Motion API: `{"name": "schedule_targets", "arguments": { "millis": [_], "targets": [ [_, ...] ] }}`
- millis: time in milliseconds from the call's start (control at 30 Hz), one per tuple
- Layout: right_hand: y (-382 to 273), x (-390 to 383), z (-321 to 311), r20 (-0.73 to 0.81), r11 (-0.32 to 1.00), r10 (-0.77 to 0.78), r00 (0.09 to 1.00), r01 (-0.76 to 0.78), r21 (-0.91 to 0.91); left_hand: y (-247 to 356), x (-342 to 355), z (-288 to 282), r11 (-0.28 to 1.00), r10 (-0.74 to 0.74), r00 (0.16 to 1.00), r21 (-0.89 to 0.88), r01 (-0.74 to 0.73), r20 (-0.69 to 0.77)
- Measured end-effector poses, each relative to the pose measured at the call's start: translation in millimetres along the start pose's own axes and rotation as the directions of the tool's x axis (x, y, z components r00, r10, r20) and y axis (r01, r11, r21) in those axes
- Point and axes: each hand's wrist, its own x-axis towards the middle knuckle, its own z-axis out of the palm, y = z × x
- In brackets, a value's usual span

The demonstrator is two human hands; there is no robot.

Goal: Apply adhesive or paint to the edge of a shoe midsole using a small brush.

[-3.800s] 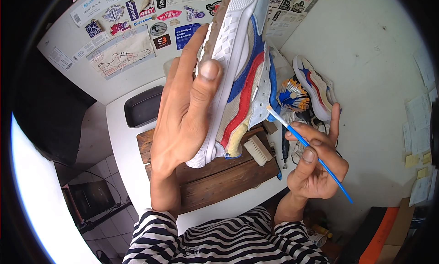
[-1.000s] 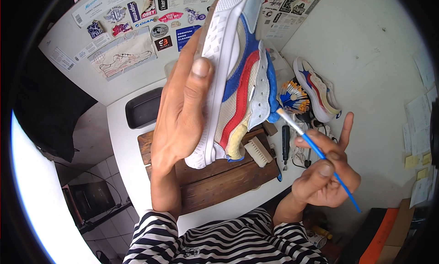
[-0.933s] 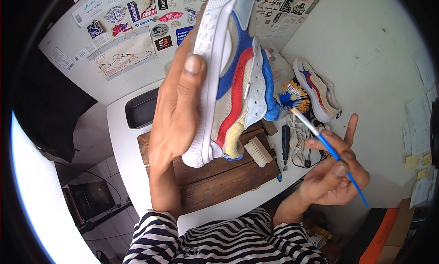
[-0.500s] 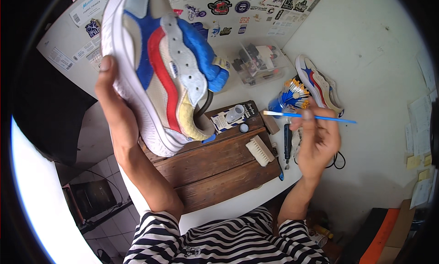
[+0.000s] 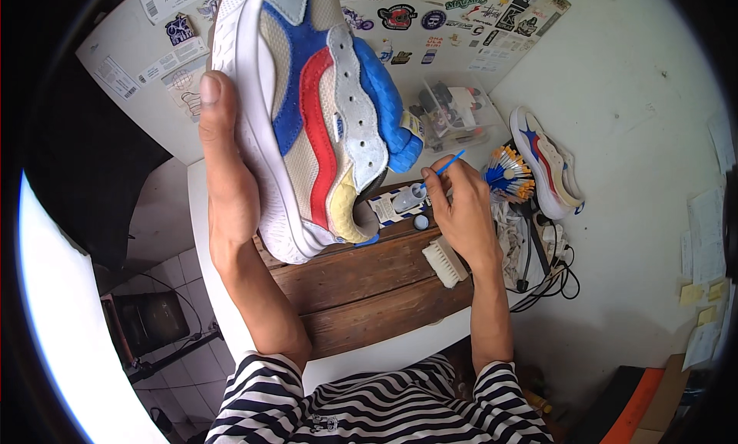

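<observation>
Dipping a slim blue-handled brush (image 5: 452,162), pinched in the right hand (image 5: 467,213), into a small translucent bottle (image 5: 405,201) favours a sparing load, while the left hand (image 5: 231,179) clasps a red-blue-and-cream sneaker (image 5: 317,136) by its white sole, heel raised over a brown wooden board (image 5: 361,290).

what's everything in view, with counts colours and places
Table: 1, white, centre
Wooden board: 1, brown, on table
Held sneaker: 1, multicoloured, upper centre
Other sneaker: 1, similar colours, right
Bottle: 1, greyish, board's far edge
Cap: 1, pale, near bottle
Printed box: 1, dark, white, by bottle
Paintbrush: 1, blue handle, at bottle's mouth
Scrubbing brush: 1, cream bristles, on board
Brush bundle: 1, blue and orange, near other sneaker
Plastic box: 1, clear, back
Cables: several, black, table's right
Stickers: many, mixed colours, back
Notes: several, white, yellow, far right
Shirt: 1, black and white stripes, bottom
Left hand: 1, bare, on held sneaker
Right hand: 1, bare, on paintbrush
</observation>
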Motion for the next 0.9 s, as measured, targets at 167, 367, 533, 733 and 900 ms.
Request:
{"name": "schedule_targets", "arguments": {
  "millis": [167,367,533,733,900],
  "targets": [
    [-7,1,-4,-0.052,1.0,-0.006,0.999,0.006,0.006,0,-3,-4,1.0,-0.014,1.0,0.016,0.014,0.024],
    [-10,0,-18,-0.112,1.0,0.017,0.994,-0.015,0.012,0,-4,0,0.999,-0.03,0.997,0.025,0.029,0.069],
    [-10,-5,-25,-0.113,0.999,0.043,0.993,-0.042,0.016,2,-7,1,0.999,-0.04,0.994,0.034,0.037,0.097],
    [-5,-12,-29,-0.116,0.995,0.059,0.991,-0.05,0.083,2,-7,1,0.997,-0.057,0.99,0.051,0.05,0.128],
    [-4,-18,-31,0.009,0.997,-0.08,0.997,0.08,0.008,3,-9,3,0.996,-0.069,0.985,0.063,0.06,0.158]
  ]
}}
